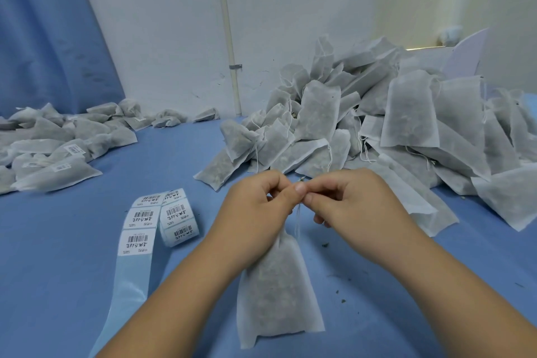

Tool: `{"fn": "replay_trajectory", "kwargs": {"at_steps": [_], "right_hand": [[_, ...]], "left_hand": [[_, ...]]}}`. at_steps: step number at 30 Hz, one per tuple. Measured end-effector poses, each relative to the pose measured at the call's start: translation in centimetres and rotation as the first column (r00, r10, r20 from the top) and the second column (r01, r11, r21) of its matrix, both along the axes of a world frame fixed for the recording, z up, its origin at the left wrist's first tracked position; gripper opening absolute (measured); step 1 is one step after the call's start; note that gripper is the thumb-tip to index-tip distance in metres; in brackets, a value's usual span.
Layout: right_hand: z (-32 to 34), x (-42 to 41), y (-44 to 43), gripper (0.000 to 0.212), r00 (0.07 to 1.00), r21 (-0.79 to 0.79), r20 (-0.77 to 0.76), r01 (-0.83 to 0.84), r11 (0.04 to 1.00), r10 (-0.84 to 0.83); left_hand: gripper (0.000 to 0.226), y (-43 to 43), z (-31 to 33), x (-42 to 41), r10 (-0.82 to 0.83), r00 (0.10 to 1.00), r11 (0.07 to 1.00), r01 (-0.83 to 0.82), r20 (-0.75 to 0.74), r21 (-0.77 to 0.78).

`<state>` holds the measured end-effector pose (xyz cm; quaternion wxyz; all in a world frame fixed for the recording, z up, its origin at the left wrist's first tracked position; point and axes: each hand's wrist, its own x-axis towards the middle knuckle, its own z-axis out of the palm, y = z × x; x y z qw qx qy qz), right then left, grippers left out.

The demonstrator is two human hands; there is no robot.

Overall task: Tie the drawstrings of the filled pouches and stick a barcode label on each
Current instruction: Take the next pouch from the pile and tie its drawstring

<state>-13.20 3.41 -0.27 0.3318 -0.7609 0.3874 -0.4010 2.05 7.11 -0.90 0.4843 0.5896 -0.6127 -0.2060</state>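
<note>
Tying the drawstring (297, 221) of one filled pouch (276, 285), the left hand (252, 206) and right hand (351, 200) each pinch it in a closed grip; judging by this, peeling a barcode label (140, 214) comes next.

Pouch (276, 293) neck hidden by left hand (255, 206) and right hand (348, 203), label roll (177, 216) print unreadable

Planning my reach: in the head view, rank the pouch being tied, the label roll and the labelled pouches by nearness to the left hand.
1. the pouch being tied, held at its neck by the left hand.
2. the label roll, just to its left.
3. the labelled pouches, far left.
</note>
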Motion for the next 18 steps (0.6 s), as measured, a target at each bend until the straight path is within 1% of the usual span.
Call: {"fn": "replay_trajectory", "kwargs": {"at_steps": [4,8,12,16,18], "right_hand": [[0.12,-0.16,-0.15,0.015,1.000,0.106,-0.002,-0.004,0.994,0.004],[0.26,-0.47,-0.45,0.016,0.999,0.222,0.030,-0.024,0.975,0.017],[0.12,-0.66,-0.67,0.015,0.998,0.328,0.038,-0.064,0.943,0.055],[0.21,-0.79,-0.92,0.012,0.989,0.452,0.128,-0.120,0.884,0.069],[0.42,-0.86,-1.01,0.006,0.979,0.528,0.182,-0.174,0.831,0.090]], "left_hand": [[0.026,-0.05,0.20,0.29,-0.046,0.999,0.996,0.046,0.000,0.079],[0.020,0.05,0.32,0.43,-0.069,0.997,0.987,0.071,-0.015,0.144],[0.021,0.13,0.27,0.32,-0.062,0.998,0.988,0.057,0.032,0.145],[0.024,0.23,0.36,0.38,-0.062,0.996,0.990,0.054,0.056,0.133],[0.025,0.27,0.43,0.41,-0.069,0.996,0.990,0.061,0.063,0.124]]}}
